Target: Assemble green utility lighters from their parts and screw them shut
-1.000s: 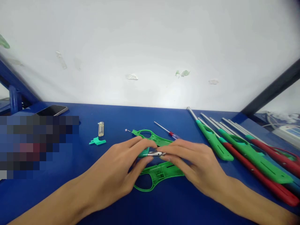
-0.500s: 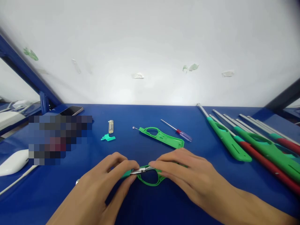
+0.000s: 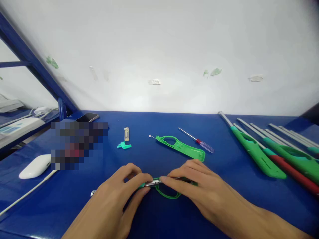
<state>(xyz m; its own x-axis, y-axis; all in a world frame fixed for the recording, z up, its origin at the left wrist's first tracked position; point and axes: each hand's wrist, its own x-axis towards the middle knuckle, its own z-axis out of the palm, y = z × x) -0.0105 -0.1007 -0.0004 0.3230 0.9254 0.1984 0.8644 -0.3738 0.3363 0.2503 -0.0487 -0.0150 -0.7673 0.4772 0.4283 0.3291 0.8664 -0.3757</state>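
Note:
In the head view, my left hand [image 3: 117,194] pinches the neck of a green long-neck lighter half-shell [image 3: 171,197] between thumb and fingers. A metal end [image 3: 93,193] sticks out to the left of that hand. My right hand [image 3: 199,182] is closed on the shell's handle side, its fingertips pressing at a silvery metal piece [image 3: 155,182] by the neck. Much of the shell is hidden under the fingers. Beyond the hands lies the other green half-shell [image 3: 188,150], inner side up.
A screwdriver [image 3: 198,142], a clear fuel tank [image 3: 127,134] and a teal plastic piece [image 3: 124,145] lie behind. Several long-neck lighters [image 3: 259,156] line the right side. At left are a phone [image 3: 87,117], a white case [image 3: 35,166] and a cable [image 3: 30,192].
The view has turned slightly left, so everything sits further right. My right fingertips have moved a little along the metal piece; both hands keep their hold.

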